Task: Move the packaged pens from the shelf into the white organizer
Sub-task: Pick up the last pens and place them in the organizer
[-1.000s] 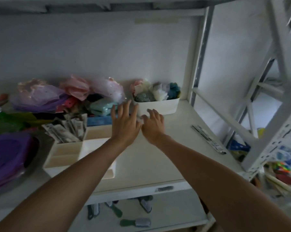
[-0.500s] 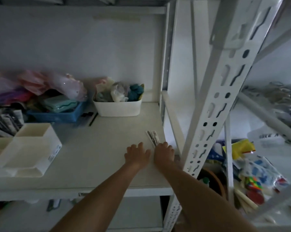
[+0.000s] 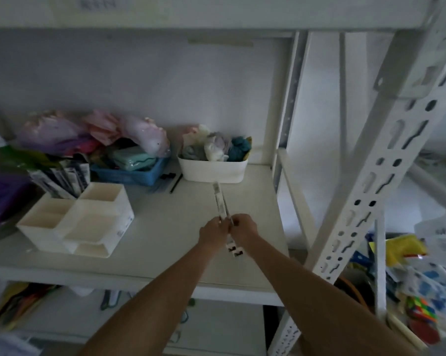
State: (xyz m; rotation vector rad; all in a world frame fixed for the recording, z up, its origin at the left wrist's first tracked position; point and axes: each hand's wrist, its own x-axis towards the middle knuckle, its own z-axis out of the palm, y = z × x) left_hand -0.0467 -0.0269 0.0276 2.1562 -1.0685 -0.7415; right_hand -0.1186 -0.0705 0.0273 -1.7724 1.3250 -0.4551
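Observation:
Two long packaged pens (image 3: 220, 201) are lifted off the white shelf (image 3: 165, 242), pointing away from me. My left hand (image 3: 213, 232) and my right hand (image 3: 243, 228) are side by side, both closed around the pens' middle; the near ends stick out below the hands. The white organizer (image 3: 88, 222) stands to the left on the shelf, with several compartments. Its back-left compartment holds several more packaged pens (image 3: 62, 179) standing upright.
A white bin of cloth items (image 3: 213, 168) stands at the back, a blue basket (image 3: 132, 173) and bagged items to its left. A perforated white upright (image 3: 365, 196) rises close on the right, with cluttered toys beyond it. A purple object lies at far left.
Both hands went from the organizer's side to the shelf's right edge, closed on the two packaged pens lying there and lifted them. The camera view shifted right, then back left.

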